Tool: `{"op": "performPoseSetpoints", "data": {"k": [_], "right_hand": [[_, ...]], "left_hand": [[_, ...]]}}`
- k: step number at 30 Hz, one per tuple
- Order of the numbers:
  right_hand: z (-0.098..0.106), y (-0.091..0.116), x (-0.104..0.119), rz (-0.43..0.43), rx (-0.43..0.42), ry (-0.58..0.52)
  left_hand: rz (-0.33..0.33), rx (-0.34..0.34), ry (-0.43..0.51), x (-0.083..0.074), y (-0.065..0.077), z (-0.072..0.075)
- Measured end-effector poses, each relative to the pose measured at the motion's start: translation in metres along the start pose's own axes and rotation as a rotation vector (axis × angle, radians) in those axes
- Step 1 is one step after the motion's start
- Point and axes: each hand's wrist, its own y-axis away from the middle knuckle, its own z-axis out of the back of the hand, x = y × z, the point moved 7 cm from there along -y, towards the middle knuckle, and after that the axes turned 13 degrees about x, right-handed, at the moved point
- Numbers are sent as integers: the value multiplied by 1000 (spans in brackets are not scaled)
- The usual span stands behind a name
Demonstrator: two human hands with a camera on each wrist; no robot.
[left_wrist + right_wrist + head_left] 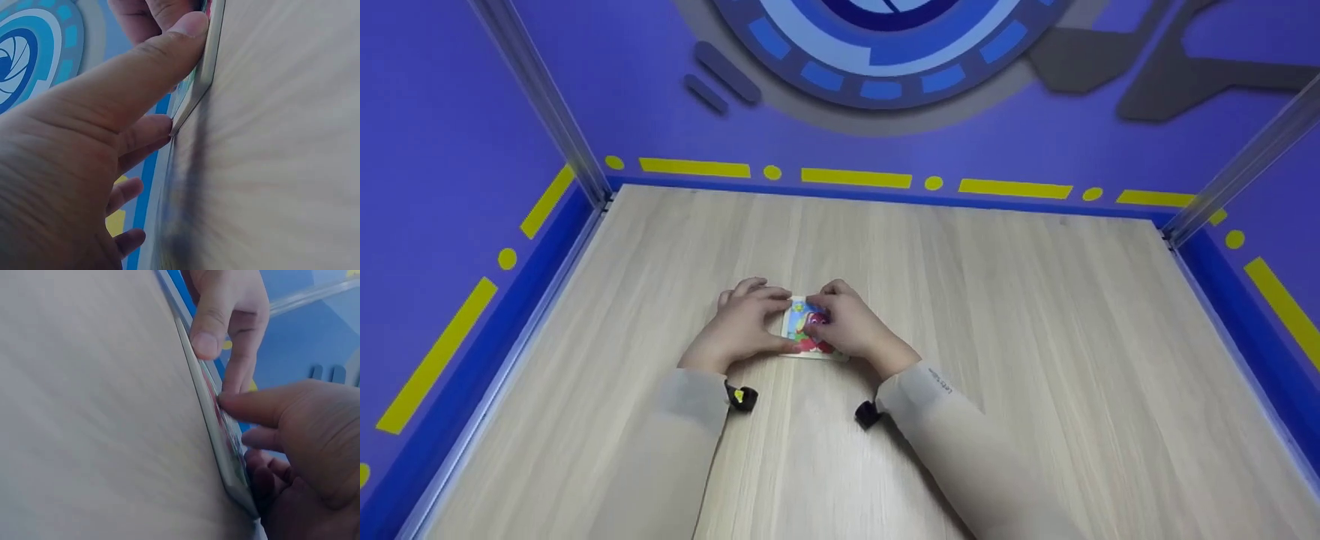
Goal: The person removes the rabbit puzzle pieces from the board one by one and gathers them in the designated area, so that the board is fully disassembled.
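Observation:
A small flat board (796, 319) with a pale rim and a colourful picture in red, blue and green lies on the table between both hands. My left hand (744, 326) holds its left side, thumb at the near edge and index finger at the far corner. The other left fingers (126, 194) are spread beyond the board. Over the right part of the picture, my right hand (855, 322) has its thumb (236, 402) on the printed face and its remaining fingers bent at the board's far side. That hand hides much of the picture.
The board rests on a light wood-grain table (997, 337). Blue-purple panels with yellow dashes (855, 178) enclose its back and sides, with metal posts (540, 97) at the corners. A dark wrist device (742, 397) sits at the left cuff, another (868, 414) at the right.

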Motion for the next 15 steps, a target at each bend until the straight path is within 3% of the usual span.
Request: {"op": "performPoseSetpoints", "data": {"k": [15], "right_hand": [[4,-6,30,-208,71,155]], "left_hand": [[3,4,24,-1,0,1]]}}
